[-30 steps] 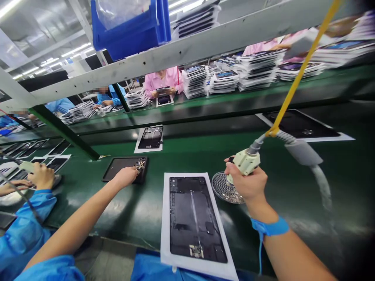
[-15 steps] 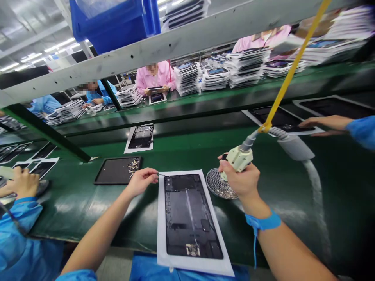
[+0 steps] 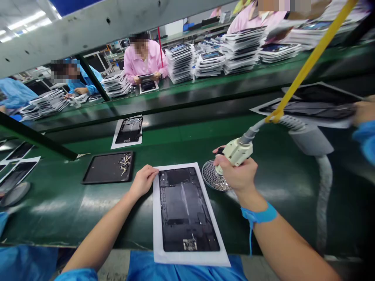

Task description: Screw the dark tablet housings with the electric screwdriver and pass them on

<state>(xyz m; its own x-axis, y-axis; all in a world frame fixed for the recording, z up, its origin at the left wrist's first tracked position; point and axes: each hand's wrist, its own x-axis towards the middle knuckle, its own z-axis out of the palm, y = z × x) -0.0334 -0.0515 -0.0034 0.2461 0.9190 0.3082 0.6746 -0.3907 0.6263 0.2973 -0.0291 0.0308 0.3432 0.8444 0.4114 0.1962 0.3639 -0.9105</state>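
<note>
My right hand (image 3: 241, 175) is wrapped round a cream-coloured electric screwdriver (image 3: 236, 152) hung from a yellow strap. Its lower end points down into a round perforated dish (image 3: 208, 171) holding small screws; the tip is hidden by my hand. In front of me an opened tablet (image 3: 187, 210), with its dark inside facing up, lies on a white sheet (image 3: 191, 257). My left hand (image 3: 143, 181) has its thumb and fingers pressed together at the upper left corner of the tablet and sheet. What they pinch, if anything, is too small to make out.
A black tray (image 3: 102, 169) with several small metal parts lies to the left. Behind it sits another opened tablet (image 3: 129, 130). A thick grey hose (image 3: 322, 195) runs down at right, near a co-worker's hand (image 3: 365, 111). Stacked tablets (image 3: 243, 50) line the far bench.
The view has tilted down and shifted. My left fingertips have come in against the tablet's corner. The screwdriver stays over the dish, while the co-worker's hand at right has moved outward.
</note>
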